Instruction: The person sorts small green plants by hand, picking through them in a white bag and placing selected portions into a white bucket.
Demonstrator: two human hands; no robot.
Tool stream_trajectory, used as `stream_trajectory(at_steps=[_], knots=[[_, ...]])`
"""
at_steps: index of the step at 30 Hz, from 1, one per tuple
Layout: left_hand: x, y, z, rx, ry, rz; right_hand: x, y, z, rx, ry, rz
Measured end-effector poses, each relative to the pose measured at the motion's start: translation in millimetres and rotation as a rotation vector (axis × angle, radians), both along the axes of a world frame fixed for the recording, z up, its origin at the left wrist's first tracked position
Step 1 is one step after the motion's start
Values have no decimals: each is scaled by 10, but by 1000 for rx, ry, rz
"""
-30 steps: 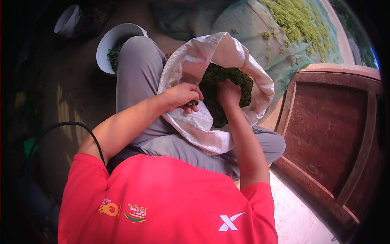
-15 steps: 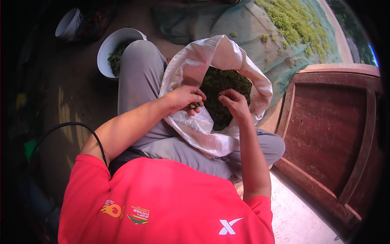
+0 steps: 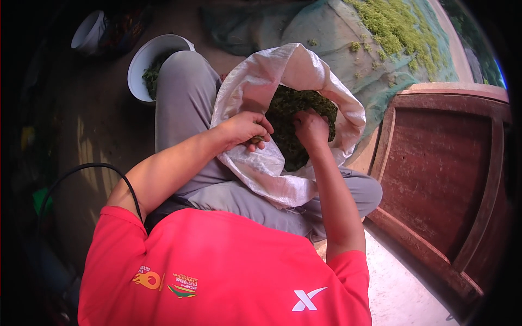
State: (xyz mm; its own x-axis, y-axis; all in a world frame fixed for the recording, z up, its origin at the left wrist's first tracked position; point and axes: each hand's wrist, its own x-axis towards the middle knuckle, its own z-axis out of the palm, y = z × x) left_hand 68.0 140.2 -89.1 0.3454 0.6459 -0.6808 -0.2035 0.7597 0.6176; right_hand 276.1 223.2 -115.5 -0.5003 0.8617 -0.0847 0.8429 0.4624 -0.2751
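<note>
A white woven sack (image 3: 253, 179) stands between my legs with its mouth rolled wide. Inside it lies a heap of dark green, crumbled plant matter (image 3: 288, 103). My left hand (image 3: 244, 127) hovers over the sack's left rim, its fingers curled around a small clump of greenish-brown plant bits (image 3: 256, 139). Lowered into the sack's mouth, my right hand (image 3: 312, 130) has its fingers bent together at the surface of the heap. Whatever those right fingertips hold is too small or hidden to make out.
Beyond my left knee stands a white bucket (image 3: 136, 70) with green leaves in it. Another white bucket (image 3: 88, 31) is farther left. A green net (image 3: 304, 32) carrying yellow-green plant matter (image 3: 399, 27) spreads at the back. A dark red wooden panel (image 3: 435, 168) stands on my right.
My right hand has reached slightly forward and down into the sack, its fingers now against the plant matter. My left hand stays nearly in place, still holding its clump.
</note>
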Motion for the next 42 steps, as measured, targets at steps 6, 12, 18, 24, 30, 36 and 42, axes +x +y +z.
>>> stream_trajectory(at_steps=[6, 12, 18, 24, 30, 36, 42], knots=[[8, -9, 4, 30, -33, -15, -133, 4, -351, 247, -190, 148], [12, -12, 6, 10, -2, -18, -126, 5, -298, 176, -24, 74], [16, -25, -63, 36, 26, -24, 126, 28, 58, -268, 453, -189], [58, 28, 113, -15, -52, 20, -40, -299, 305, -807, 779, -157], [-13, -22, -11, 19, -3, 33, -50, -70, 146, -486, 608, -159], [-13, -8, 17, -50, 10, 158, -238, -184, -121, -136, 164, 179], [-18, -4, 5, -37, 21, 152, -127, -186, -167, -111, 5, 122]])
